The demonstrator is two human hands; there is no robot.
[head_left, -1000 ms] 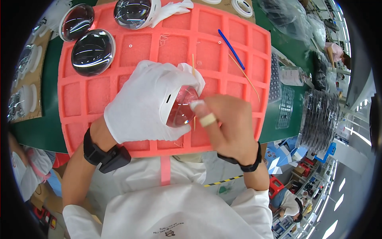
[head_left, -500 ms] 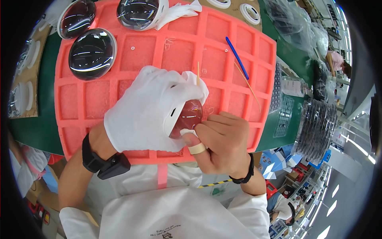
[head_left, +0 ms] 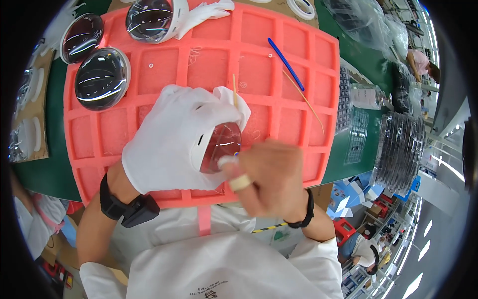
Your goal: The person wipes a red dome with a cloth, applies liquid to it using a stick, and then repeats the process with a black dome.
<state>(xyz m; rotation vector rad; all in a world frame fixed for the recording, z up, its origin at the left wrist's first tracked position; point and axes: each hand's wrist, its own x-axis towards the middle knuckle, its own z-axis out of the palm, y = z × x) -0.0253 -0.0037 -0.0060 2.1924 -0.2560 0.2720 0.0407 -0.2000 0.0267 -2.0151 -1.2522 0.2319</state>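
Observation:
My left hand (head_left: 169, 137), in a white glove, closes around a clear dome cover (head_left: 224, 147) with a white rim, its domed side turned to the right. My bare right hand (head_left: 269, 174), taped around one finger and blurred by motion, pinches a small white wipe (head_left: 227, 161) at the dome's lower edge. Whether the wipe touches the dome is hard to tell. A loose white fold of cloth (head_left: 241, 107) shows beyond the gloved fingers, with a thin wooden stick (head_left: 234, 88) standing up beside it; what holds the stick is hidden.
Under my hands lies a pink foam tray (head_left: 206, 67) with square pockets. Dark domes (head_left: 102, 78) sit at its far left, near a white cloth (head_left: 204, 17). A blue pen-like stick (head_left: 286, 65) and a second wooden stick (head_left: 304, 102) lie at right. Stacked clear trays (head_left: 397, 152) stand beyond.
My right hand has shifted slightly and is now blurred, with the white wipe still at the dome. The tray and the dome appear further left because the view has moved.

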